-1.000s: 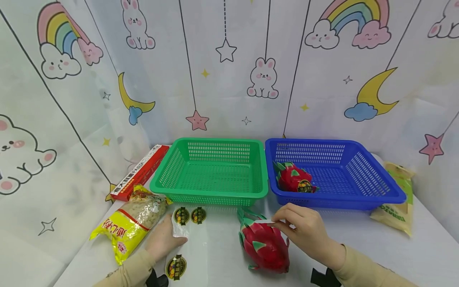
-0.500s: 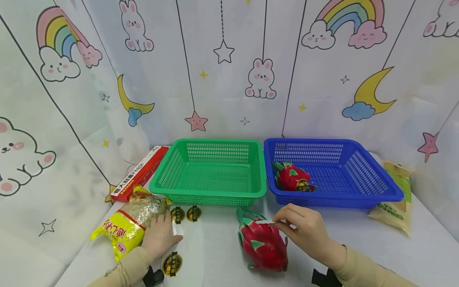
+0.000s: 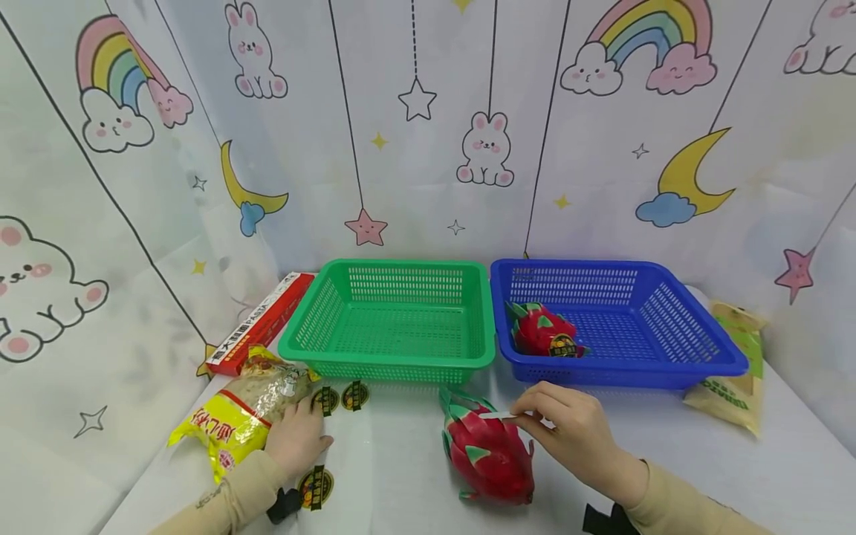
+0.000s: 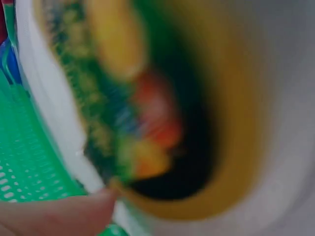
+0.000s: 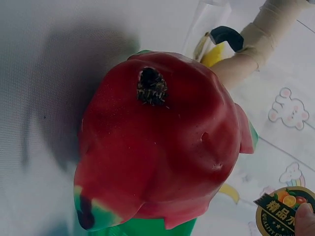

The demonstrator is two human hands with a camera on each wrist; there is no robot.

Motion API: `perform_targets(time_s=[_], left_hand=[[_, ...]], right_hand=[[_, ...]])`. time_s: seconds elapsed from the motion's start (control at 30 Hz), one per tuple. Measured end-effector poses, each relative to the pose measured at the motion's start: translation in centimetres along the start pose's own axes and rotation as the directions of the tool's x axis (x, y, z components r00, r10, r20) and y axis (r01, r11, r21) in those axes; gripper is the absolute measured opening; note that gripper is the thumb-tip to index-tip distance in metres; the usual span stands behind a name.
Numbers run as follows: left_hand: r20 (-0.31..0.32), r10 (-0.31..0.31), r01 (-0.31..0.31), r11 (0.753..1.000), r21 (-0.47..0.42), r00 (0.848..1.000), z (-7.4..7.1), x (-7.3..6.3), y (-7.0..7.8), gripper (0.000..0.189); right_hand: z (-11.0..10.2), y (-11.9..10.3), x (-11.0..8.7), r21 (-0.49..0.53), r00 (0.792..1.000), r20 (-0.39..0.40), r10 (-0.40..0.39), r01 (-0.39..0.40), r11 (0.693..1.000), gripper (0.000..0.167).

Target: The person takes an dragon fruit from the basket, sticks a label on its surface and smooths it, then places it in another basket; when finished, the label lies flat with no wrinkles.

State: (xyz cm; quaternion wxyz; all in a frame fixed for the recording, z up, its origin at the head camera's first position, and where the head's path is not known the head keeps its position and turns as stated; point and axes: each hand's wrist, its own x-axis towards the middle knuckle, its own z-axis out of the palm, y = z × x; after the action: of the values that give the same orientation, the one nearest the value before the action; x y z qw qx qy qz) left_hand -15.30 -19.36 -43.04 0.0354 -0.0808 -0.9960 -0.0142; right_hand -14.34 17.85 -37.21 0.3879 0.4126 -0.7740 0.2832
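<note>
My right hand (image 3: 568, 427) pinches a round black-and-gold sticker (image 5: 278, 214), seen nearly edge-on over the dragon fruit in the head view. In the right wrist view, a thumb (image 5: 306, 219) covers its edge. The red dragon fruit (image 3: 491, 461) with green-tipped scales lies on the table, leafy end toward the baskets. To the left, my left hand (image 3: 297, 438) rests along the near side of a sheet (image 3: 351, 461) bearing several stickers (image 3: 316, 487), its fingers relaxed beside a yellow food packet (image 3: 234, 416). One blurred sticker (image 4: 147, 108) fills the left wrist view, a fingertip at its lower edge.
A green basket (image 3: 388, 371) and a blue basket (image 3: 622, 375) stand side by side at the back. Inside the blue one lies another dragon fruit (image 3: 542, 327) with a sticker on it. A red-and-white box (image 3: 264, 323) and a tan-green packet (image 3: 735, 386) flank the baskets.
The left hand has shifted slightly left and onto the sheet, which has slid left with it. The right hand still holds the sticker over the fruit, almost unmoved.
</note>
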Motion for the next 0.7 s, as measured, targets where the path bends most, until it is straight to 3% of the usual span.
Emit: perform_targets(time_s=[0.17,0.3,0.47,0.7], left_hand=[[-0.095,0.100,-0.095,0.994,0.051,0.991,-0.9,0.1,1.5,0.046],[-0.093,0.198,-0.206,0.975,-0.082,0.976,-1.8,0.2,3.8,0.050],[-0.083,0.383,-0.391,0.882,-0.262,0.920,-2.6,-0.1,6.8,0.054],[-0.084,0.544,-0.534,0.763,-0.365,0.835,-2.5,0.3,10.0,0.071]], right_hand=[[0.0,0.0,-0.1,-0.004,1.000,0.005,0.014,-0.014,1.000,0.026],[0.0,0.1,0.0,-0.008,1.000,0.003,0.015,-0.015,1.000,0.026],[0.2,0.2,0.1,-0.007,1.000,0.003,0.010,-0.010,1.000,0.025],[0.3,0.2,0.0,0.000,1.000,0.008,0.014,-0.014,1.000,0.024]])
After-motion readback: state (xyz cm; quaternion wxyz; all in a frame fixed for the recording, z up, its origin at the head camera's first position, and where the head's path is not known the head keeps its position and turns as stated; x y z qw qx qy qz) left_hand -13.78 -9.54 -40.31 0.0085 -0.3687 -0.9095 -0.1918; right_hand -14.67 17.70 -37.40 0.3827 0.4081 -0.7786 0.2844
